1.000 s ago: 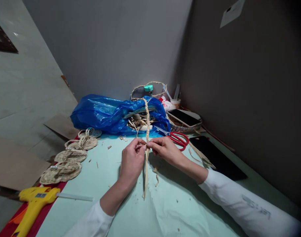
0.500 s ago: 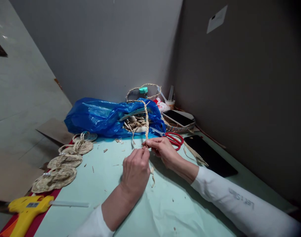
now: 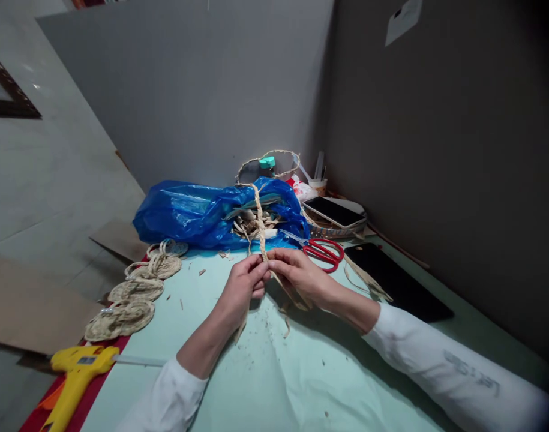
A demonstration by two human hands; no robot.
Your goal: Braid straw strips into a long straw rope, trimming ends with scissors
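A pale braid of dried plant fibre [image 3: 260,216] runs from the back of the table toward me, its near end pinched between both hands. My left hand [image 3: 242,285] is closed on the braid's end, with a loose strand hanging below it. From the other side, my right hand [image 3: 301,276] grips the same spot with thumb and fingers, and more loose strands trail beneath. The far part of the braid curves into a loop [image 3: 274,151] around a green-capped bottle [image 3: 267,163]. Behind my hands, a blue plastic bag [image 3: 184,210] lies open with dried fibre strips [image 3: 251,223] inside.
Red-handled scissors [image 3: 323,255] lie right of my hands, beside fibre strips [image 3: 368,279] and a black flat slab [image 3: 400,282]. A phone [image 3: 332,212] rests on a basket [image 3: 337,232]. Woven coiled pieces [image 3: 137,290] line the left edge, near a yellow glue gun [image 3: 83,360].
My left hand has turned from knuckles-up to a thumb-side pinch on the braid. Loose strand ends now show below both hands. The view has shifted slightly left.
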